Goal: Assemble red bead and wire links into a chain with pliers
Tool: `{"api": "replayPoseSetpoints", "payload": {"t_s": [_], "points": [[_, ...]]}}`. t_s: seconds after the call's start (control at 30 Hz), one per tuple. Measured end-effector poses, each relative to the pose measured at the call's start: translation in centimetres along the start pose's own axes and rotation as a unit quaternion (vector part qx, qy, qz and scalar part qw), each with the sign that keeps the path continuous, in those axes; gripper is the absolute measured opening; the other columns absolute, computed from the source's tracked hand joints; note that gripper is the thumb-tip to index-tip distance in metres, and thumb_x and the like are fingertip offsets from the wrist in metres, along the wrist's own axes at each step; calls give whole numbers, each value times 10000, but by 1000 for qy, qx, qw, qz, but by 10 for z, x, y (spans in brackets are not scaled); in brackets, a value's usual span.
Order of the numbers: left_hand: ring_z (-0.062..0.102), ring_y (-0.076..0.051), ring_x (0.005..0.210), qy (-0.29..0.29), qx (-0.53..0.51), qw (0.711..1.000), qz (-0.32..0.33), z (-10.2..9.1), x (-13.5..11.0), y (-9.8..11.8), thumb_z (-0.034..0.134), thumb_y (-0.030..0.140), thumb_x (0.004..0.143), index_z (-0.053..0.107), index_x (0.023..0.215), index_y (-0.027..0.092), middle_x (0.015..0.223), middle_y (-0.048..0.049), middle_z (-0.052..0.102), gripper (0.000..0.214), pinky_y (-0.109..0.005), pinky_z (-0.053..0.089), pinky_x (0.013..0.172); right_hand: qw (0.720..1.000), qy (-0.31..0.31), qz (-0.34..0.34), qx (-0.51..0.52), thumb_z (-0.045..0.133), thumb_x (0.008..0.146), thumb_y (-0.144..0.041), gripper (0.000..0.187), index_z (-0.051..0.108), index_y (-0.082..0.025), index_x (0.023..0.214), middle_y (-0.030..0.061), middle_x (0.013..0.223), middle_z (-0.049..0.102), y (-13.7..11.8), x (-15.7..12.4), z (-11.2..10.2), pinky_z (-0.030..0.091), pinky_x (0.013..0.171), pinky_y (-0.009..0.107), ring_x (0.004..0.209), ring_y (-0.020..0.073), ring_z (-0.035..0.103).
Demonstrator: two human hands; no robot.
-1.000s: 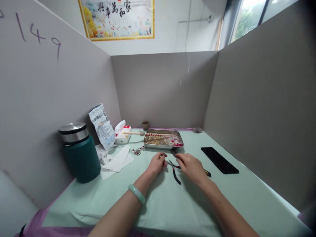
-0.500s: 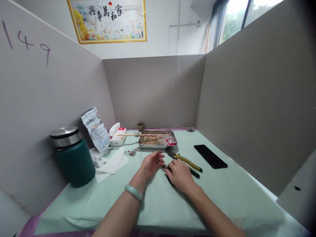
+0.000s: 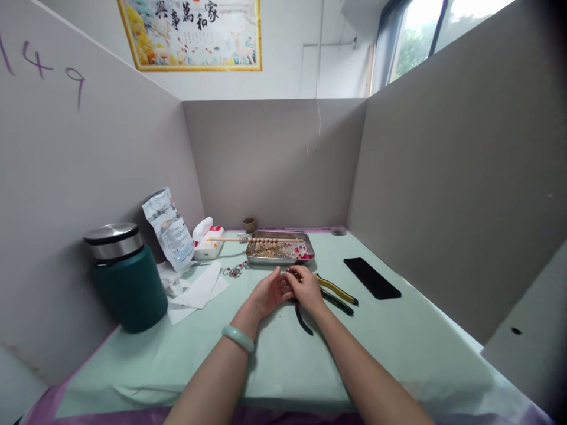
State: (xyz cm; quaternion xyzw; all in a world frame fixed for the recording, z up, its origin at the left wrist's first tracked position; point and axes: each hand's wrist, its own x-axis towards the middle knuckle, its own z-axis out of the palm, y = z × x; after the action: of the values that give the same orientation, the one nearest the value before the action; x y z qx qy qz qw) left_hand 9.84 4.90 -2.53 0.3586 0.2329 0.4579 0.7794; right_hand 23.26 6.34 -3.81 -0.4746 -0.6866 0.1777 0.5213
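Note:
My left hand (image 3: pixel 269 293), with a pale green bangle (image 3: pixel 238 339) on its wrist, is turned palm inward with fingers curled around something too small to make out. My right hand (image 3: pixel 306 287) meets it at the fingertips, thumb and fingers pinched together; what lies between them is hidden. Below the hands, small pliers with dark handles (image 3: pixel 303 322) rest on the cloth, partly covered. Larger pliers with yellow and green handles (image 3: pixel 338 290) lie just right of my right hand. A beaded chain (image 3: pixel 236 270) with red beads lies left of my hands.
Behind the hands stands a metal tray (image 3: pixel 280 260) of loose beads, a wooden stick (image 3: pixel 230 239) strung with beads across it. A black phone-like slab (image 3: pixel 372 277) lies right. Left are a green flask (image 3: pixel 128 289), a pouch (image 3: pixel 169 229), tissues (image 3: pixel 209 250) and paper (image 3: pixel 199 289). Grey partitions (image 3: pixel 274 159) enclose the table.
My right hand has left the small pliers and moved up and left to my left hand's fingertips. The pliers now lie uncovered in part. The view has shifted slightly.

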Motion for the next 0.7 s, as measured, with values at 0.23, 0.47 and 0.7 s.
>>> {"api": "replayPoseSetpoints", "payload": {"t_s": [0.23, 0.47, 0.7], "points": [[681, -204, 702, 28, 39, 999, 22, 1, -2, -3, 658, 138, 787, 655, 854, 60, 830, -155, 699, 103, -308, 541, 660, 1000, -5, 5, 11, 461, 863, -324, 280, 660, -156, 964, 96, 966, 664, -4, -7, -11, 457, 777, 305, 873, 204, 608], [659, -251, 988, 82, -33, 994, 60, -4, -1, 8, 491, 251, 902, 630, 903, 70, 1053, -205, 677, 228, -341, 539, 847, 935, -126, -7, -331, 577, 815, -431, 327, 656, -158, 977, 143, 990, 640, -30, -59, -35, 344, 790, 414, 975, 326, 530], [680, -210, 949, 104, -67, 987, 99, -6, -3, 8, 492, 27, 820, 543, 1092, 130, 997, -137, 699, 296, -356, 531, 857, 909, -91, -7, -406, 472, 837, -148, 185, 647, -166, 892, 117, 942, 627, -30, -72, -30, 291, 807, 431, 946, 285, 520]]}}
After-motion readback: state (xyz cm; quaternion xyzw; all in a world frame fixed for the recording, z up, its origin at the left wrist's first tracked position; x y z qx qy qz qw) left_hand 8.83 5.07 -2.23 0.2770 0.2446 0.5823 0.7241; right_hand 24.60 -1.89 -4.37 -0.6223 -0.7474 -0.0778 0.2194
